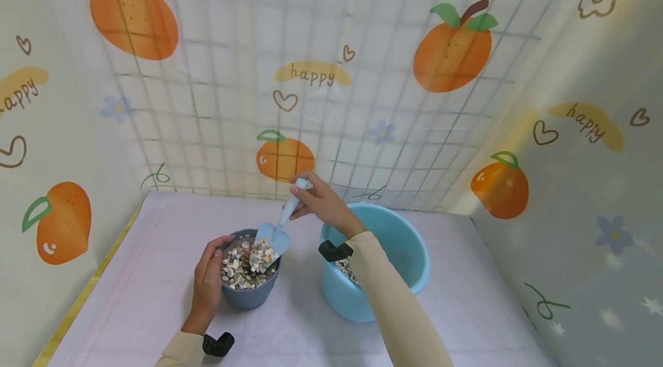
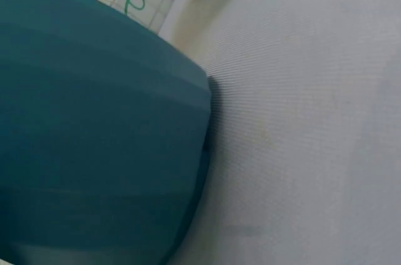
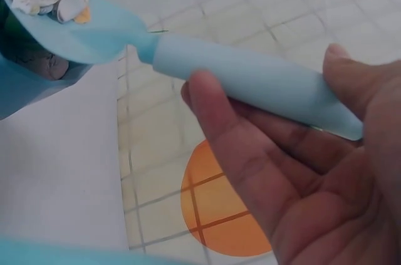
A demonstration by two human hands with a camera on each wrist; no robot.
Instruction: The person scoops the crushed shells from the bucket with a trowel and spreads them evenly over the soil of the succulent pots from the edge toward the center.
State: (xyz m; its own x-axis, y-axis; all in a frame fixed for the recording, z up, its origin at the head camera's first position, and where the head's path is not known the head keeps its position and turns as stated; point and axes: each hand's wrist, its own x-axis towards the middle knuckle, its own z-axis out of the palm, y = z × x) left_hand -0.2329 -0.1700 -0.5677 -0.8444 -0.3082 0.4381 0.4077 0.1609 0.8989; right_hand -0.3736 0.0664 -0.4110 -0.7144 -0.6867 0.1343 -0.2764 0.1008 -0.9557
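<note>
My right hand grips the pale blue handle of a small shovel, fingers beneath it and thumb on top. The shovel slants down to the left, with a heap of shell pieces on its blade. That blade is over a grey-blue flower pot, which contains more white and tan shell bits above a brownish layer. At the pot's left side, my left hand holds it with fingers along the rim. In the left wrist view the pot's ribbed wall fills the left half and hides the fingers.
A light blue bucket stands right of the pot, under the right forearm, with some shell bits visible inside. A white cloth covers the table. Patterned curtains over a wire grid close off the back and sides.
</note>
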